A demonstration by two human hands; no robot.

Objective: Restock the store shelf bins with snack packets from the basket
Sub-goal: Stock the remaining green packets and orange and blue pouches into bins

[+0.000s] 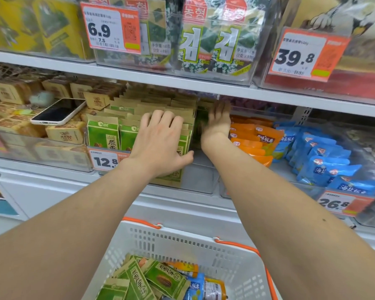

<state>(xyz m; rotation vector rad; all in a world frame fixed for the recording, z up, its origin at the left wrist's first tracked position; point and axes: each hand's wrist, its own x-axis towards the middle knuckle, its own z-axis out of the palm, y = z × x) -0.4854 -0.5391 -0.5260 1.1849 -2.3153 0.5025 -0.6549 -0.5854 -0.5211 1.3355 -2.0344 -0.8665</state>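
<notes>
Two white shelf boards [204,84] cross the view. The upper one, at twelve o'clock, carries clear tubs of seaweed packs [212,46]. Under the lower board, clear bins stand side by side.

The left bin [41,154], at nine o'clock, holds tan wrapped blocks [65,133]. The middle bin [200,180], at the centre, holds green packets [103,137] standing upright in rows. They fill its left and middle, and bare floor shows at its front right corner. The right bin [307,188], at three o'clock, holds orange pouches [253,139] on its left side and blue pouches [325,161] heaped on its right.

At six o'clock the white basket [243,269] with orange handles holds loose packets [162,278] of the same green kind lying flat. A blue pouch and an orange one lie beside them at its four o'clock side.

Inside the middle bin, the left hand [160,144] lies over the green packets, fingers bent over their top edges and thumb against the front of the row. Just at its three o'clock, the right hand [218,120] is blurred. It stands edge-on with fingers straight and together, flat against a blurred green packet at the row's right end. Whether it holds that packet I cannot tell.

A phone [57,111] lies screen up on the tan blocks. An orange price tag [105,161] reading 12.8 hangs on the middle bin's front at eight o'clock of the left hand.
</notes>
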